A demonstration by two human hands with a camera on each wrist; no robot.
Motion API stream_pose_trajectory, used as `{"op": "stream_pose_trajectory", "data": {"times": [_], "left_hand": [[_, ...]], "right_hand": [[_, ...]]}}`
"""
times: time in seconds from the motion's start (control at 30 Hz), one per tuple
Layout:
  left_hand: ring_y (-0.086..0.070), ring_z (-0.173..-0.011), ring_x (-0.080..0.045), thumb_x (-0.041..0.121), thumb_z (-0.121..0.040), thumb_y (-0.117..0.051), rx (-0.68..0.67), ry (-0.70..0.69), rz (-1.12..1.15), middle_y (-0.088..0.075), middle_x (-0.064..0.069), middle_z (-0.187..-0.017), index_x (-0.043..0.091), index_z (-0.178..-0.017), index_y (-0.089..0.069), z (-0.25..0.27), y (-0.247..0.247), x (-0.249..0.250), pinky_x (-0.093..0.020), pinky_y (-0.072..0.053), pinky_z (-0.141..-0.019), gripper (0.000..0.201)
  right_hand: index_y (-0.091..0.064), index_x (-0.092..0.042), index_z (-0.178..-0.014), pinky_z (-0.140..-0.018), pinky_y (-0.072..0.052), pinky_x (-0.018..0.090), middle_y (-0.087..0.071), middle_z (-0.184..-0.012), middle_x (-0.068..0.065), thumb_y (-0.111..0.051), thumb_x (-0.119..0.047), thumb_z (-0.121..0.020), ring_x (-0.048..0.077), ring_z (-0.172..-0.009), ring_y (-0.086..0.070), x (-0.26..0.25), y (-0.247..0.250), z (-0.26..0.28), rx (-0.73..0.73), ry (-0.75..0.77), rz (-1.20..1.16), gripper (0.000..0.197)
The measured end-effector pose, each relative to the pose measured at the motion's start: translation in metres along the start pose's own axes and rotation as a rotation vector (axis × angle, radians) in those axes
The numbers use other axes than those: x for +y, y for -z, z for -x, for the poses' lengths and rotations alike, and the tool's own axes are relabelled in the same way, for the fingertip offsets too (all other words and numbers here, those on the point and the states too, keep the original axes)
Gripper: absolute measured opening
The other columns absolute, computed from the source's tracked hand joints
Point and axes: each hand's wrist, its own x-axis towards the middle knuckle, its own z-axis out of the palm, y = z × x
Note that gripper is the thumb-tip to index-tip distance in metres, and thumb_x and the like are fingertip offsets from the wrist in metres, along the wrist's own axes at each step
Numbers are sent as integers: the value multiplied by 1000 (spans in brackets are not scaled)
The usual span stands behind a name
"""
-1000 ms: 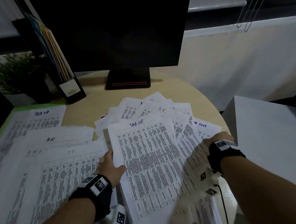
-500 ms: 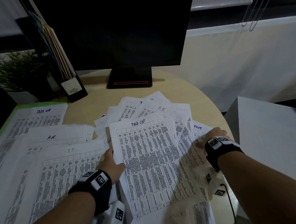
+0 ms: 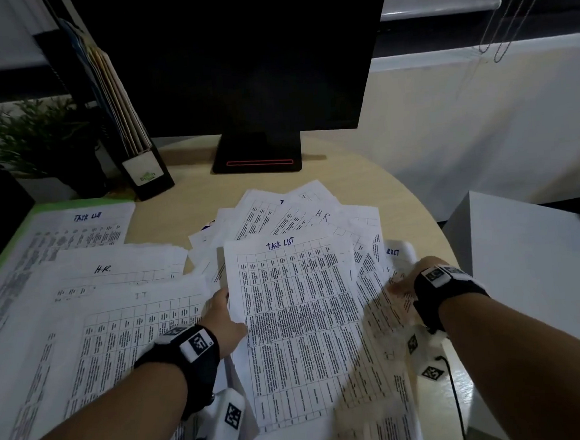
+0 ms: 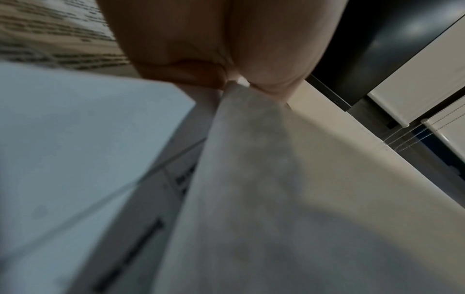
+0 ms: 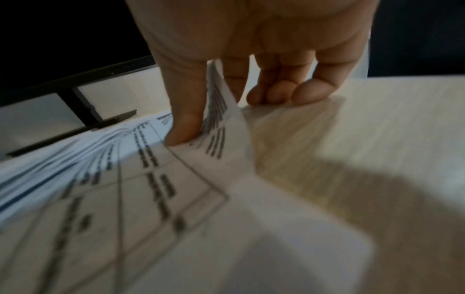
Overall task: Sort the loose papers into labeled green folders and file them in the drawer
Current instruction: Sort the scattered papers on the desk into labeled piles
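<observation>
Pinching the "TASK LIST" sheet [image 3: 296,326] by its left edge, the left hand [image 3: 225,322] readies it for sorting. The right hand [image 5: 226,83] pinches a fanned sheet's corner [image 5: 221,123] between thumb and fingers, probably to separate it.

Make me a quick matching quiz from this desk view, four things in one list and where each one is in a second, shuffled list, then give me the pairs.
Things:
1. top TASK LIST sheet
2. potted plant
3. green folder
4. monitor

Places:
A. back left corner of the desk
B. under the sorted papers on the left
C. its left edge gripped by the left hand
D. back centre, behind the fanned papers

Pairs: 1-C, 2-A, 3-B, 4-D
</observation>
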Motion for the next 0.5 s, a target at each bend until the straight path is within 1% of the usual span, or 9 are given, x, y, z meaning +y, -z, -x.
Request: {"op": "stream_pose_trajectory", "data": {"times": [0.07,0.13,0.17,0.23,0.27,0.3,0.4,0.43,0.5], "left_hand": [[-56,-98,-21,3,-85,-62,-3,2,-1,-53,-4,-122,15,-144,-24,0,-1,1,-28,-47,-78,71],[-56,-95,-21,3,-85,-61,-14,10,-4,-53,-3,-118,16,-145,-23,1,-1,2,-28,-46,-76,72],[-55,-95,-22,1,-85,-61,-3,5,-4,-54,-5,-117,14,-144,-25,1,-2,3,-27,-46,-77,70],[-54,-97,-23,-3,-84,-60,33,-10,-10,-55,-9,-121,10,-142,-30,1,-2,4,-26,-45,-80,67],[-54,-99,-24,-3,-84,-60,36,-8,-9,-55,-10,-123,10,-142,-30,1,-2,4,-26,-45,-80,67],[-54,-100,-24,-3,-84,-60,31,-3,-2,-54,-10,-125,11,-144,-28,1,-2,3,-27,-45,-80,69],[-54,-98,-25,-2,-85,-59,18,11,8,-52,-10,-126,14,-146,-24,0,-3,1,-27,-45,-76,72],[-53,-97,-25,-2,-85,-60,18,12,5,-52,-11,-126,14,-145,-25,0,-3,1,-27,-45,-76,71],[-55,-99,-26,-4,-82,-62,18,14,0,-54,-11,-125,12,-143,-29,-1,-3,2,-29,-48,-78,71]], "right_hand": [[-60,-11,-89,-65,-45,28,-62,-75,6,-79,-32,-74,21,-67,-59,6,-1,1,6,12,-116,32],[-60,-9,-96,-69,-41,30,-59,-84,10,-65,-25,-84,26,-73,-57,12,1,6,51,9,-205,20],[-61,-7,-102,-70,-40,31,-59,-90,14,-60,-22,-87,30,-78,-57,14,4,8,82,10,-228,22],[-58,-3,-113,-75,-38,33,-59,-108,20,-52,-21,-92,37,-94,-56,19,15,13,210,30,-276,28],[-57,-3,-115,-77,-39,36,-59,-114,23,-50,-21,-94,40,-101,-55,21,22,15,303,45,-315,29],[-57,-4,-114,-81,-40,38,-58,-117,25,-49,-21,-94,42,-104,-54,22,30,20,407,69,-363,27],[-59,-8,-105,-83,-42,39,-60,-108,27,-48,-14,-91,42,-101,-55,18,57,36,664,169,-495,18],[-60,-8,-104,-82,-42,39,-61,-104,26,-48,-14,-91,42,-99,-56,15,67,43,734,218,-526,19],[-61,-5,-101,-79,-41,40,-61,-99,27,-47,-19,-89,40,-96,-57,10,88,56,881,317,-553,23]]}}
